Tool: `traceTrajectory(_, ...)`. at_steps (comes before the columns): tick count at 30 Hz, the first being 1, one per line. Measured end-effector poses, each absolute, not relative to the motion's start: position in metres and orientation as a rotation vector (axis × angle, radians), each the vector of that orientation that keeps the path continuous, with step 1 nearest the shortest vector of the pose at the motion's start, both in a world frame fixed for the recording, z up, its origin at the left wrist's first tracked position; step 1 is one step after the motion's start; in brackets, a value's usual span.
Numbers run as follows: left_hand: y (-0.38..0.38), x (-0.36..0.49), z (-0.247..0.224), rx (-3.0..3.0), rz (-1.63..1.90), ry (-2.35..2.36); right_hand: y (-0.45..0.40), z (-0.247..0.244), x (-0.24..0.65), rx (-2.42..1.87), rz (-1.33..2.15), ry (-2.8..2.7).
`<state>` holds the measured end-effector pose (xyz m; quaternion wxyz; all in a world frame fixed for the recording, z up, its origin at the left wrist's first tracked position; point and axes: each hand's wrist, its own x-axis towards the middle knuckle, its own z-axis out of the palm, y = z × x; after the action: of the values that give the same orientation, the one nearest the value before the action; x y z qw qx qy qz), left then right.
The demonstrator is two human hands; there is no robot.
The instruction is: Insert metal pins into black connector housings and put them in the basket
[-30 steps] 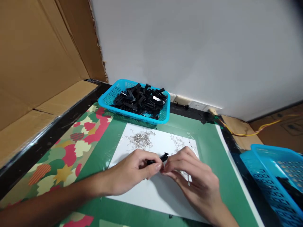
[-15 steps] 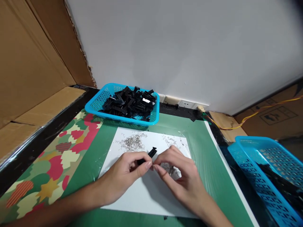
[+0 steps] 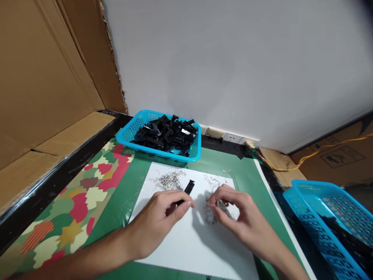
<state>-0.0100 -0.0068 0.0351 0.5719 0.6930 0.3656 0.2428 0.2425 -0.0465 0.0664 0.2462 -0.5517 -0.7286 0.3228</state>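
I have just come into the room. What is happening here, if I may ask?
A person's left hand holds a slim black part above a white sheet. The right hand is apart from it, near scattered thin metal pieces; whether it pinches one is too small to tell. More black parts lie in a blue basket behind the sheet.

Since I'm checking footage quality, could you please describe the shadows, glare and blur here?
In the head view, the right hand casts a soft shadow on the white sheet; also in the head view, glare streaks the dark ledge at left, a dark, soft-edged patch covers the top right corner, and the heaped thin bits look too fine to tell apart.
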Motion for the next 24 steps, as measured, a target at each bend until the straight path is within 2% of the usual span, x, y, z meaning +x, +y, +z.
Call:
traceTrajectory(4, -0.006, -0.013, 0.035, 1.459, 0.745, 0.939, -0.042, 0.066, 0.257, -1.566, 0.697, -2.171)
traceTrajectory(9, -0.002, -0.012, 0.026, 1.289, 0.936, 0.904, -0.024, 0.053, 0.238, -1.596, 0.614, -2.139)
traceTrajectory(16, 0.006, -0.012, 0.025, 1.213, 1.004, 0.907, 0.009, 0.037, 0.200, -1.580, 0.721, -2.078)
traceTrajectory(24, 0.007, -0.012, 0.024, 1.259, 1.015, 0.911, 0.009, 0.037, 0.192, -1.567, 0.762, -2.085)
